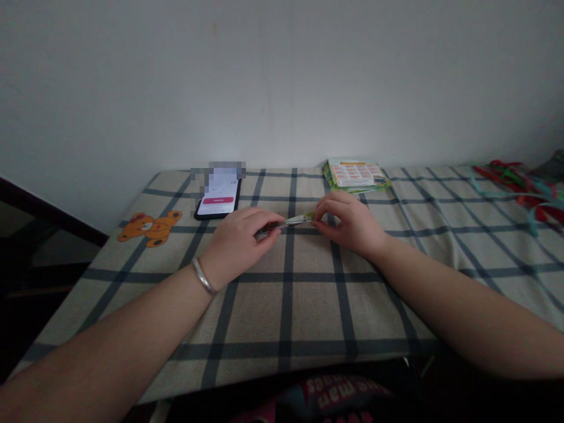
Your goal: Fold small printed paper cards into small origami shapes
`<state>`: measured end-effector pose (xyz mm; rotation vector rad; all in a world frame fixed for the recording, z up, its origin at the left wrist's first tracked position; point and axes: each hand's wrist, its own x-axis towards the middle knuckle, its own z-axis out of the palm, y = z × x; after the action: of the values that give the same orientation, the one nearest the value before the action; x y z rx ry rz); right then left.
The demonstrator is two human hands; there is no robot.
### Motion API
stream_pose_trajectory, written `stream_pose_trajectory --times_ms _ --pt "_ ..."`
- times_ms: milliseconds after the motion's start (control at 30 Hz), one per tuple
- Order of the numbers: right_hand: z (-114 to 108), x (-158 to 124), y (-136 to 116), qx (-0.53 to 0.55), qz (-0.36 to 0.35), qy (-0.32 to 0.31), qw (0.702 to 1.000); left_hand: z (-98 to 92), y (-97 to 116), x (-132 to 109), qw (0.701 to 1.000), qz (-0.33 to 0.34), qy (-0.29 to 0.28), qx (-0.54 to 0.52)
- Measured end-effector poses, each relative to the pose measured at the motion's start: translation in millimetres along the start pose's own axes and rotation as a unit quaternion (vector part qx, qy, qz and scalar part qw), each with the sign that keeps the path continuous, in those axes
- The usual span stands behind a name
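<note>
Holds a slim object [300, 220] between left hand [240, 238] and right hand [352, 224], pinched at either end by thumb and fingers nearly closed, lying lengthwise from one to the other over the cloth [312, 308], touching both, with neither hand nearer.

The left hand [240, 238] and right hand [350, 223] hide the slim item's ends [300, 219], mid-frame. The right edge crops coloured strips [537, 208].

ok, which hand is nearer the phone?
Left. The left hand is just in front of the phone, slightly right of it; the right hand is well off to its right.
</note>
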<state>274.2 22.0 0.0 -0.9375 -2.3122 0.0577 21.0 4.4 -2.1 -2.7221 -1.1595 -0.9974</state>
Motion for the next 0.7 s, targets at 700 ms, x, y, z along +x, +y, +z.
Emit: stream_pose_trajectory --times_ms 700 --pt "10.5 1.4 -7.7 0.125 0.096 0.047 0.986 4.9 8.4 0.8 0.991 -0.070 -0.017 -0.113"
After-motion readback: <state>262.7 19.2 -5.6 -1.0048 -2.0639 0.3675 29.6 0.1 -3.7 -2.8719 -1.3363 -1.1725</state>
